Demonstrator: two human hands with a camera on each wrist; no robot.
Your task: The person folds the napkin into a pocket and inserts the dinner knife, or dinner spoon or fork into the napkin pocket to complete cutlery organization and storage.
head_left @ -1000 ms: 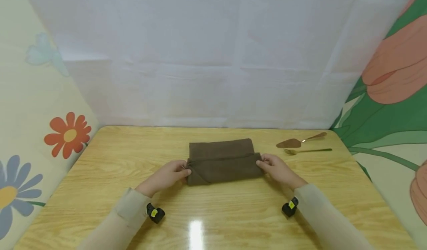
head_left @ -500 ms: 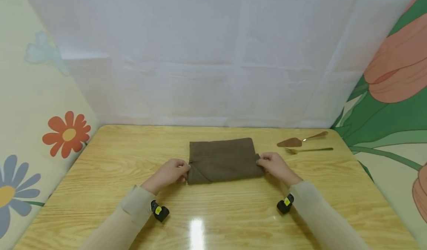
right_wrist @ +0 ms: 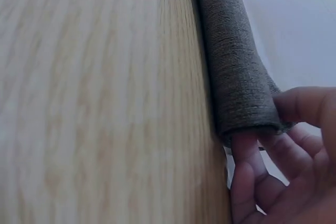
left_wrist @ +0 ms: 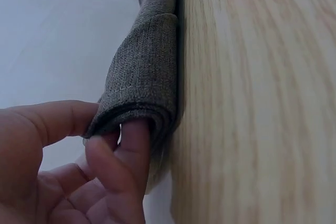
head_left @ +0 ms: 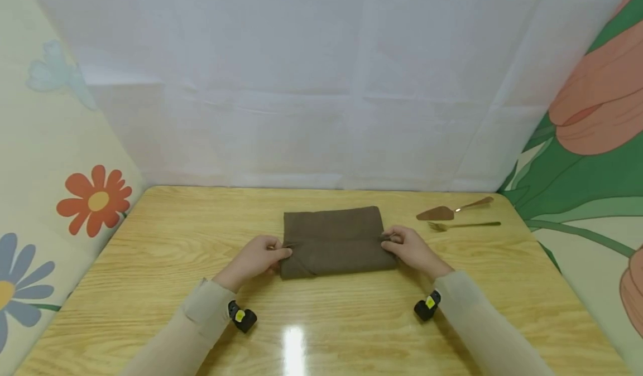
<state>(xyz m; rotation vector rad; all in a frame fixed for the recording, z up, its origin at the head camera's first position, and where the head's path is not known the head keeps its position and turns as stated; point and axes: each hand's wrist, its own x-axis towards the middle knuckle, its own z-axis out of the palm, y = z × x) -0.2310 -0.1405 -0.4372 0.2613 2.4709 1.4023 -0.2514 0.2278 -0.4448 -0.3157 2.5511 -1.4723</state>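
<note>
A dark brown cloth [head_left: 336,225] lies folded on the wooden table, its front part doubled over into a thick band. At the band's left end, my left hand [head_left: 256,258] pinches the edge. In the left wrist view, fingers [left_wrist: 135,150] reach inside the curled layers [left_wrist: 142,77] while another digit presses from outside. My right hand [head_left: 414,250] pinches the opposite end. The right wrist view shows fingertips [right_wrist: 245,142] tucked into the rolled end of the cloth [right_wrist: 236,77]. What lies between the cloth's layers is hidden.
To the right of the cloth, a cake server [head_left: 437,213] lies near the back of the wooden table [head_left: 321,320]. A fork [head_left: 464,226] is just in front of it. A white sheet [head_left: 321,86] hangs behind, with flower-printed panels at both sides.
The cloth's front band, first with its edge standing off the back part, was laid flatter. Both hands have since shifted slightly inward along its ends, and my left thumb now overlaps the cloth.
</note>
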